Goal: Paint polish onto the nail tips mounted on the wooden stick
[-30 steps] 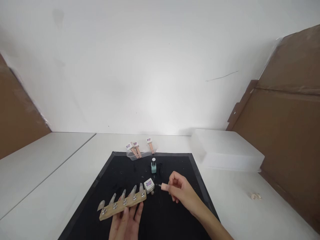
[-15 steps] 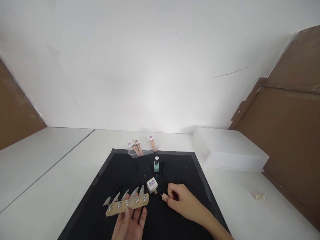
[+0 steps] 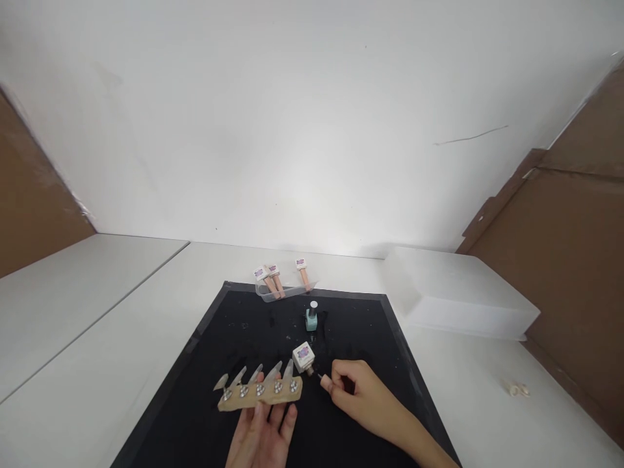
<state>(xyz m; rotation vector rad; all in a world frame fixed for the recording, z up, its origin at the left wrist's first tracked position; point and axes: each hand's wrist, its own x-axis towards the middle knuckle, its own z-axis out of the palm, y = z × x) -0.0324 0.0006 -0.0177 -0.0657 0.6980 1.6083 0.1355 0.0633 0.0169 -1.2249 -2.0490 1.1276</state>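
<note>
light: bright, even, overhead | glare: soft patch on white wall (image 3: 312, 162) above desk (image 3: 121, 338) | shadows: faint | edges: wide-angle bending | focus: slightly soft

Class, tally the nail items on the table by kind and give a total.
Nail tips on the wooden strip: 5
Polish bottles lying in the clear tray: 3
Polish bottles on the black mat: 2
Total: 10
</note>
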